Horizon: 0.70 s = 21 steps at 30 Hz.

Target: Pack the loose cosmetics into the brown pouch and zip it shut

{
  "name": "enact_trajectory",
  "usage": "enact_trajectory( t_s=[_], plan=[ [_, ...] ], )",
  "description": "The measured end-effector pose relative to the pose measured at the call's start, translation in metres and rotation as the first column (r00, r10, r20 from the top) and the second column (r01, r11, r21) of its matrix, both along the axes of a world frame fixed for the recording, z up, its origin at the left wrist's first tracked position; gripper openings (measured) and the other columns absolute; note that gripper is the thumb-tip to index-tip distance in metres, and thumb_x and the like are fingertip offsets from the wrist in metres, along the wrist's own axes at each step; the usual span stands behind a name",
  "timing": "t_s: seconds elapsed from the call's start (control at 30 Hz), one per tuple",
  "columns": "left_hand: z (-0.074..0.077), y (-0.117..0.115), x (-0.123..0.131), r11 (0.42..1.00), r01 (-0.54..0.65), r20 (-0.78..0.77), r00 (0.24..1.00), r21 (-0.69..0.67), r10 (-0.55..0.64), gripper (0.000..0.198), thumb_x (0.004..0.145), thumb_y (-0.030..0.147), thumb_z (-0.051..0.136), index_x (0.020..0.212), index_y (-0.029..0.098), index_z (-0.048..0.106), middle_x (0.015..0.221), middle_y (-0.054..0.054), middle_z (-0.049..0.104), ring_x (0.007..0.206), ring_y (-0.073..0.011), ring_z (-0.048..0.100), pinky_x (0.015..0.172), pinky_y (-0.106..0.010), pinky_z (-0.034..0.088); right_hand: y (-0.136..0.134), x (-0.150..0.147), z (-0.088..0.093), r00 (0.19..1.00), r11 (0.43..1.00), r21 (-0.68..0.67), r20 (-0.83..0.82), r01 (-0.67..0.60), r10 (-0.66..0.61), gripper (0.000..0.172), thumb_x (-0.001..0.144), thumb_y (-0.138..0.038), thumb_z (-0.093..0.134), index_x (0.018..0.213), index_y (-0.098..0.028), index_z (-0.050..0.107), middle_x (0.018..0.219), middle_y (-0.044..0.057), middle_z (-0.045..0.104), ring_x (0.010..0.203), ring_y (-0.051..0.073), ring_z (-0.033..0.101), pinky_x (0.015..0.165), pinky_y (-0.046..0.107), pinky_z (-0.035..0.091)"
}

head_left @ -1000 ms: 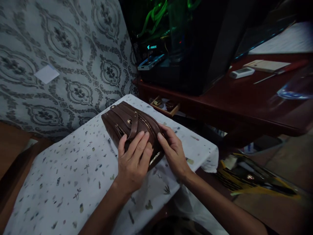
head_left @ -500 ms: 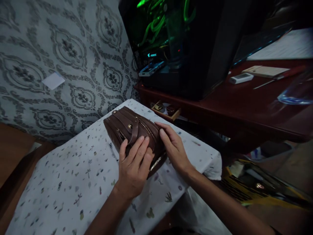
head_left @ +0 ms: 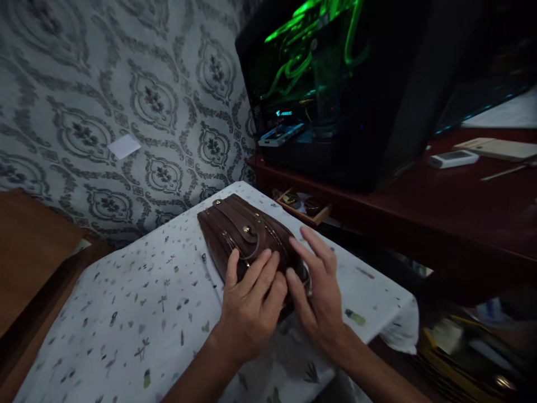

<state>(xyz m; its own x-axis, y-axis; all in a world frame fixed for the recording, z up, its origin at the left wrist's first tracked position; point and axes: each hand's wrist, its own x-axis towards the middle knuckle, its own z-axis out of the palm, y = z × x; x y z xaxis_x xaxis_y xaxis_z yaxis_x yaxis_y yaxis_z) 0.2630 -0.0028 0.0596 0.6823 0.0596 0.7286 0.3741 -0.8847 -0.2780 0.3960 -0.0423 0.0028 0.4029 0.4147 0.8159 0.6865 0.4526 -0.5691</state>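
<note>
A brown leather bag (head_left: 235, 224) with zippers, a strap and gold-coloured studs lies on a table covered by a white patterned cloth (head_left: 138, 313). My left hand (head_left: 255, 302) rests on the near part of the bag, its fingers spread over the leather. At the bag's right near end is my right hand (head_left: 319, 285), fingers apart, with the thumb close to the bag's edge and the other fingertips raised. The near end of the bag is partly hidden by both hands.
A dark computer case (head_left: 319, 112) with green lights stands on a red-brown desk (head_left: 453, 207). Below it, a small open drawer (head_left: 323, 215) holds items. A white device (head_left: 453, 159) lies on the desk. An open bag (head_left: 465, 358) is at lower right.
The view has shifted, so the scene sits further right and lower. My right hand has lifted its fingers off the bag's side and spread them. My left hand stays on the bag.
</note>
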Motion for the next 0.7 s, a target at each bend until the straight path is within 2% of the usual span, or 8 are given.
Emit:
enact_trajectory(
  t_s=[0.1,0.17,0.23,0.3,0.4,0.53,0.63,0.7],
  plan=[
    [0.002,-0.002,0.0,1.0,0.002,0.005,1.0,-0.029,-0.002,0.023,0.098,0.012,0.048,0.106,0.011,0.069,0.119,-0.012,0.078,0.123,-0.0209,0.068,0.133,-0.045,0.01,-0.002,-0.003,-0.004,0.993,0.998,0.057,0.111,-0.041,0.035,0.05,0.099,-0.014,0.046,0.145,-0.032,0.053,0.131,0.007,0.069,0.129,0.027,0.061,0.11,0.055,0.046],
    [0.005,-0.004,-0.004,0.995,0.039,0.016,0.999,-0.09,-0.038,0.021,0.095,0.012,0.051,0.108,0.012,0.067,0.119,-0.011,0.077,0.123,-0.0213,0.068,0.133,-0.046,0.012,-0.001,-0.002,-0.005,0.992,0.997,0.043,0.115,-0.064,0.059,0.047,0.099,-0.014,0.046,0.142,-0.03,0.055,0.125,0.007,0.072,0.123,0.027,0.064,0.107,0.054,0.048],
    [0.012,-0.004,-0.011,0.974,0.127,0.071,0.991,-0.19,-0.115,0.02,0.092,0.01,0.052,0.107,0.014,0.064,0.117,-0.011,0.076,0.12,-0.0209,0.068,0.13,-0.048,0.024,0.0,-0.001,-0.006,0.99,0.998,0.027,0.128,-0.055,0.051,0.044,0.099,-0.015,0.049,0.141,-0.029,0.056,0.126,0.008,0.072,0.124,0.027,0.064,0.106,0.054,0.049],
    [0.021,-0.001,-0.021,0.949,0.176,0.182,0.975,-0.261,-0.13,0.021,0.091,0.007,0.052,0.107,0.017,0.061,0.112,-0.01,0.074,0.115,-0.0199,0.068,0.123,-0.048,0.039,0.001,-0.001,-0.008,0.986,0.999,0.024,0.161,-0.036,0.032,0.041,0.098,-0.017,0.054,0.137,-0.028,0.058,0.127,0.008,0.071,0.125,0.028,0.063,0.106,0.054,0.048],
    [0.035,0.011,-0.033,0.94,0.056,0.26,0.965,-0.335,0.035,0.024,0.093,0.012,0.057,0.117,0.02,0.058,0.119,-0.012,0.065,0.12,-0.0223,0.063,0.111,-0.046,0.051,0.002,0.0,-0.01,0.981,0.999,0.033,0.193,-0.032,0.026,0.034,0.097,-0.02,0.059,0.131,-0.026,0.061,0.127,0.009,0.071,0.126,0.029,0.063,0.106,0.053,0.048],
    [0.046,0.036,-0.039,0.888,-0.039,0.239,0.957,-0.459,0.165,0.051,0.093,0.025,0.065,0.14,0.023,0.046,0.144,-0.016,0.049,0.14,-0.0269,0.048,0.113,-0.045,0.048,0.002,0.002,-0.01,0.98,0.998,0.039,0.194,-0.059,0.05,0.038,0.096,-0.028,0.065,0.133,-0.027,0.06,0.127,0.01,0.07,0.126,0.032,0.062,0.105,0.056,0.047],
    [0.044,0.055,-0.038,0.802,-0.021,0.292,0.925,-0.596,0.242,0.067,0.09,0.031,0.07,0.148,0.023,0.037,0.151,-0.017,0.044,0.144,-0.0281,0.045,0.114,-0.046,0.047,0.002,0.003,-0.009,0.979,0.996,0.046,0.194,-0.08,0.07,0.043,0.094,-0.031,0.069,0.135,-0.028,0.058,0.128,0.01,0.069,0.127,0.033,0.061,0.106,0.057,0.047],
    [0.042,0.067,-0.037,0.71,0.014,0.291,0.918,-0.704,0.27,0.053,0.09,0.034,0.069,0.138,0.021,0.049,0.14,-0.014,0.056,0.132,-0.0265,0.055,0.107,-0.043,0.049,0.001,0.002,-0.008,0.977,0.995,0.044,0.198,-0.087,0.076,0.046,0.093,-0.029,0.07,0.137,-0.028,0.057,0.129,0.01,0.068,0.128,0.032,0.059,0.106,0.056,0.047]
  ],
)
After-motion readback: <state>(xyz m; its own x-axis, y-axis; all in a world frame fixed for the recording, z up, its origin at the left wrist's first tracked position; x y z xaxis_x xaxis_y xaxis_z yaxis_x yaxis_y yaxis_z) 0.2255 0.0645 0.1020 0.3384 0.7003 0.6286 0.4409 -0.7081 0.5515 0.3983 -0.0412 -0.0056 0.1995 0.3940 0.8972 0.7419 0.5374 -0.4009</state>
